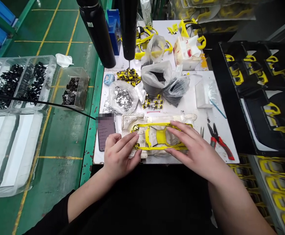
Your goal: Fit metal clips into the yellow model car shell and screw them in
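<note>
A yellow plastic model car body (160, 136) lies in a rough off-white cradle (130, 121) at the table's near edge. My left hand (123, 153) grips its left end, fingertips on top and thumb at the near corner. Small dark parts (135, 128) show at that end, partly covered by my fingers. Across the right end reaches my right hand (193, 148), its fingers on the far side and its thumb along the near side. That end of the body is partly hidden beneath the hand.
Past the cradle are a bag of silvery pieces (124, 98), small yellow-black parts (129, 77) and grey bags (154, 78). A phone (105, 137) lies left; red-handled pliers (220, 142) lie right. Black screwdrivers (129, 29) hang overhead. Parts trays (15, 85) stand left, racks of yellow bodies (272, 114) right.
</note>
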{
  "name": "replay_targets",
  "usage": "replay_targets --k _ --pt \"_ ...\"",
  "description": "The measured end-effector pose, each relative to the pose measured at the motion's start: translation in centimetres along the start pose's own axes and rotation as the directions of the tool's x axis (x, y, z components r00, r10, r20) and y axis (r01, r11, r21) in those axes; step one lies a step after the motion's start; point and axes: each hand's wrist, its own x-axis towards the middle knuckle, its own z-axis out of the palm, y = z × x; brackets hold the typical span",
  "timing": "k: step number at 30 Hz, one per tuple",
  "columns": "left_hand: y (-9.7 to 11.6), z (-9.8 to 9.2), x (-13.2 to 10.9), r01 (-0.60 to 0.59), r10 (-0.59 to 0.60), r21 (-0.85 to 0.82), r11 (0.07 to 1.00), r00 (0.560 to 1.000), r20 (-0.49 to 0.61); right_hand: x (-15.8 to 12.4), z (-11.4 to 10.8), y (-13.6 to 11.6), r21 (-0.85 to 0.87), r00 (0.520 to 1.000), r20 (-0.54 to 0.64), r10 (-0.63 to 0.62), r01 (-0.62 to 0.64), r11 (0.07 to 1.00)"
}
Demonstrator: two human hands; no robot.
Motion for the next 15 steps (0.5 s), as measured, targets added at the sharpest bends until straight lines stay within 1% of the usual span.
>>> replay_targets --k 5,9,12,15 --pt "-0.2 -0.3 0.2 0.001 -0.002 0.012 1.0 0.999 0.045 -0.2 0.2 -0.1 0.002 1.0 -0.001 0.008 -0.008 1.0" --pt "-0.3 -0.6 0.3 -0.02 0.019 0.011 1.0 0.997 0.069 -0.5 0.2 0.0 0.007 1.0 -0.022 -0.014 0.014 1.0" --pt "-0.5 -0.7 0.3 -0.028 0.026 0.022 0.999 0.995 0.095 -0.9 -0.2 0.1 0.027 0.998 -0.061 -0.011 0.013 1.0" --pt "-0.8 -0.8 0.1 -0.038 0.034 0.025 0.999 0.991 0.126 -1.6 -1.3 0.4 0.052 0.991 -0.132 0.025 -0.019 0.998"
